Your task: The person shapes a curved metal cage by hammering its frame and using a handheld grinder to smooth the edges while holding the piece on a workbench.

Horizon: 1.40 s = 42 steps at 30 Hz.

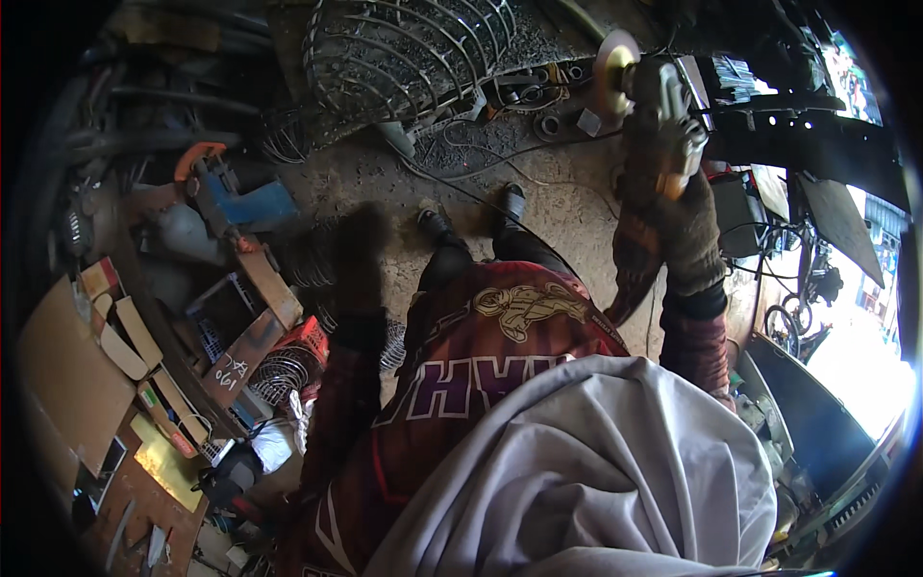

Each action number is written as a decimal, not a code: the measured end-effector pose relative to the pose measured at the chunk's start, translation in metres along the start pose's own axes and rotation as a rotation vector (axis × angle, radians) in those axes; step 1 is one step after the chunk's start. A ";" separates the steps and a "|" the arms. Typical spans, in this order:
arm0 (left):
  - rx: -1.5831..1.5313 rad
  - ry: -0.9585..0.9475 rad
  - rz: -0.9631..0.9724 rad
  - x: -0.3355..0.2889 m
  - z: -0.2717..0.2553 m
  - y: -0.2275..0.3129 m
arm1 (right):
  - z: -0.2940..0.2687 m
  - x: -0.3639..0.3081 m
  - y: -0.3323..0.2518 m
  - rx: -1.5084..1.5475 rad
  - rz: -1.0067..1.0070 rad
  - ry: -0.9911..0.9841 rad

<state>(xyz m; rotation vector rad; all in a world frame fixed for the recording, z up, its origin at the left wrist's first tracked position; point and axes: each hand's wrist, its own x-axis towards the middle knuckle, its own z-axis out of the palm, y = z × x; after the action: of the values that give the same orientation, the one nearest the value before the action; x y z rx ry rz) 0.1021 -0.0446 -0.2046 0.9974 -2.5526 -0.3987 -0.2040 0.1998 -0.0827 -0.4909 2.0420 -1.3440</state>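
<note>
Wrapped round the grinder (663,113), the gloved right hand (692,231) has its fingers well curled; in the head view I judge that grip keeps the disc (615,69) pointed away from the body. My left hand (361,240) is a dark blur, so I cannot tell how far it is spread or whether it holds anything. The grinder is right of the wire frame (409,58), which lies along the near edge of the bench (535,43), probably for easy reach. I count one grinder, one disc, one wire frame and two shoes (514,204).

Workshop, angle grinder (663,120), curved metal bars (409,60)
</note>
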 end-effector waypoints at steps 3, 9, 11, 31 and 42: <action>-0.716 -0.679 0.239 0.023 0.012 0.112 | -0.012 0.026 -0.005 0.199 -0.124 -0.048; -0.796 -0.803 0.084 0.074 0.063 0.254 | -0.014 0.087 -0.023 0.235 -0.204 0.064; -0.739 -0.726 -0.010 0.084 0.064 0.270 | -0.025 0.102 -0.023 0.282 -0.234 0.080; -1.314 -0.640 -0.481 0.125 0.107 0.346 | -0.074 0.209 -0.034 0.377 -0.082 -0.425; -0.651 -0.600 -0.192 0.162 0.103 0.371 | -0.065 0.268 -0.030 -0.471 -0.270 -0.442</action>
<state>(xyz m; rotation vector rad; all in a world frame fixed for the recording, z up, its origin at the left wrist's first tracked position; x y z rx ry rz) -0.2714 0.1197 -0.1144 0.9511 -2.4814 -1.6679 -0.4440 0.0665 -0.1188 -1.1933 1.9456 -0.7811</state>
